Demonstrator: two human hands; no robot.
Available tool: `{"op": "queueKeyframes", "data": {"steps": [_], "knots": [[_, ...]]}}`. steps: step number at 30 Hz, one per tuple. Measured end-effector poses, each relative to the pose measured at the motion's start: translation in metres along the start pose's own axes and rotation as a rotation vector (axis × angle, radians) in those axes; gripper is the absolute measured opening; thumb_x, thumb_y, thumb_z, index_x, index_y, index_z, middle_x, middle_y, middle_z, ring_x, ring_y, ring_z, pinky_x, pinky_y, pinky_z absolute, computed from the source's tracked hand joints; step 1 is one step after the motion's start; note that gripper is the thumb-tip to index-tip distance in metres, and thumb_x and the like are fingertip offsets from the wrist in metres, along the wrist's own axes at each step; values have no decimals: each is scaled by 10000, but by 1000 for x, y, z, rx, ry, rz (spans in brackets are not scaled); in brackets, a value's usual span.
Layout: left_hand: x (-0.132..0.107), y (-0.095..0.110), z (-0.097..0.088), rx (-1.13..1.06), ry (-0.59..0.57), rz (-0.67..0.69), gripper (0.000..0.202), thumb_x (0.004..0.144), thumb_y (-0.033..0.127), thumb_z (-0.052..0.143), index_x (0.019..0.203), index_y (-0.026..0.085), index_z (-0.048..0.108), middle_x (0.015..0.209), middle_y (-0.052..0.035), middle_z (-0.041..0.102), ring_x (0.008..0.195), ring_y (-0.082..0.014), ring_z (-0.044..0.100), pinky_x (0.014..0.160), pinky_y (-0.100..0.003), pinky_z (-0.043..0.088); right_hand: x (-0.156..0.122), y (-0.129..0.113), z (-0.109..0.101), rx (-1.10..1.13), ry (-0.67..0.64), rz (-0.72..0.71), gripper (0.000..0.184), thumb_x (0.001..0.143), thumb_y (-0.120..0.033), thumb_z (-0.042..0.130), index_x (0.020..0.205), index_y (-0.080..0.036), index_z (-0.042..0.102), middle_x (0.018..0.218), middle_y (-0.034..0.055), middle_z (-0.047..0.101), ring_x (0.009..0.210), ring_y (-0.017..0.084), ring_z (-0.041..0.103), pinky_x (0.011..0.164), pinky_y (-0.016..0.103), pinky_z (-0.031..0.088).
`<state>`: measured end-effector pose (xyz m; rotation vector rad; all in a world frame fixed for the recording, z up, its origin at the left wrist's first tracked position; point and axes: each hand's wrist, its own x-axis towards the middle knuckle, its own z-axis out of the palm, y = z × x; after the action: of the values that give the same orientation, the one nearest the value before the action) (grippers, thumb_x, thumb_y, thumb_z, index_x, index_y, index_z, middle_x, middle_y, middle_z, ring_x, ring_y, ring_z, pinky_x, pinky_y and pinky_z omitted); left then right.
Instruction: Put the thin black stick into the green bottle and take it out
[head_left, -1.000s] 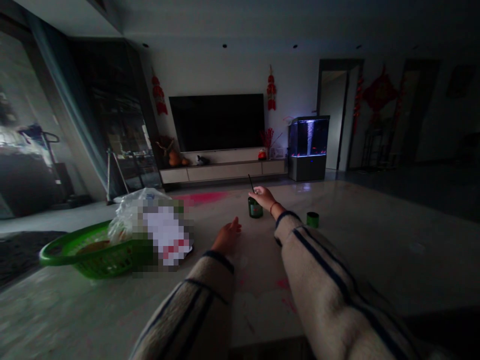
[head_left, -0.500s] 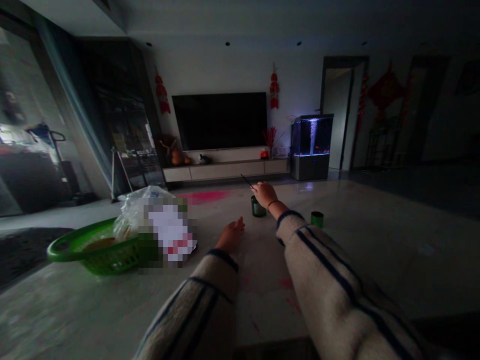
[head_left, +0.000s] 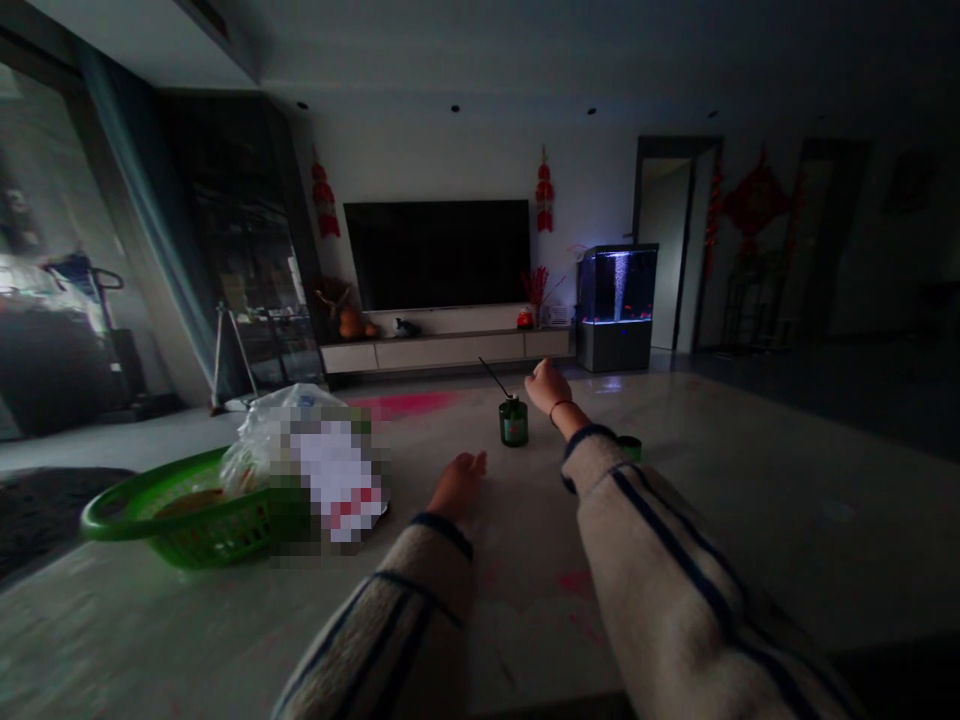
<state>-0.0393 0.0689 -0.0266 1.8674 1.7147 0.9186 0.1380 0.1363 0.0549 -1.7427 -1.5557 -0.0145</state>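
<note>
A small dark-green bottle (head_left: 514,427) with a pale label stands upright on the table. One thin black stick (head_left: 493,376) leans out of its neck toward the left. Just right of the bottle and apart from it, my right hand (head_left: 550,388) hovers with its fingers curled in; no object shows in them. My left hand (head_left: 459,480) is at the front left of the bottle, fingers loosely stretched out and holding nothing. Behind my right sleeve, a green cap-like cylinder (head_left: 630,446) is partly hidden.
On the left of the table (head_left: 712,520) sits a green plastic basket (head_left: 202,545) with a clear plastic bag (head_left: 259,425). A blurred-out white item (head_left: 337,475) lies against it. Pink stains mark the tabletop. A television (head_left: 439,255) and a lit aquarium (head_left: 619,290) are farther back.
My right hand has let go of the black stick and moved right, away from the bottle. The stick now rests in the bottle's neck. The view has tilted slightly; my left hand stays about the same.
</note>
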Motion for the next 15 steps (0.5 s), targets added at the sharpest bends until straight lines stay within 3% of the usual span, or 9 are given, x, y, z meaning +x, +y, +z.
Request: {"op": "queueKeyframes", "data": {"steps": [5, 9, 12, 15], "knots": [[-5, 5, -14, -6, 133, -39, 254, 770, 304, 382, 553, 182, 436, 540, 5, 477, 544, -121, 490, 505, -225, 335, -1, -13, -64, 90, 302, -129, 184, 729, -152, 391, 675, -134, 566, 605, 35, 539, 563, 122, 439, 517, 241, 278], [-10, 12, -24, 55, 328, -3, 211, 707, 220, 416, 508, 190, 352, 477, 49, 326, 498, -95, 387, 464, -210, 245, -22, -21, -96, 61, 514, -296, 221, 744, -134, 359, 587, -142, 515, 495, 0, 424, 491, 95, 347, 489, 240, 215], [-16, 19, -26, 179, 433, 76, 194, 720, 217, 397, 529, 183, 384, 486, 48, 342, 494, -86, 363, 469, -205, 234, -46, -8, -87, -102, 470, -439, 246, 776, -136, 351, 606, -147, 528, 537, 11, 473, 517, 97, 389, 512, 232, 240], [-20, 24, -25, 362, 381, 166, 178, 737, 213, 386, 583, 180, 468, 531, 23, 460, 518, -94, 420, 493, -212, 257, -67, 20, -61, -316, 179, -635, 233, 786, -126, 367, 697, -154, 580, 690, 49, 579, 622, 124, 492, 564, 231, 297]]}}
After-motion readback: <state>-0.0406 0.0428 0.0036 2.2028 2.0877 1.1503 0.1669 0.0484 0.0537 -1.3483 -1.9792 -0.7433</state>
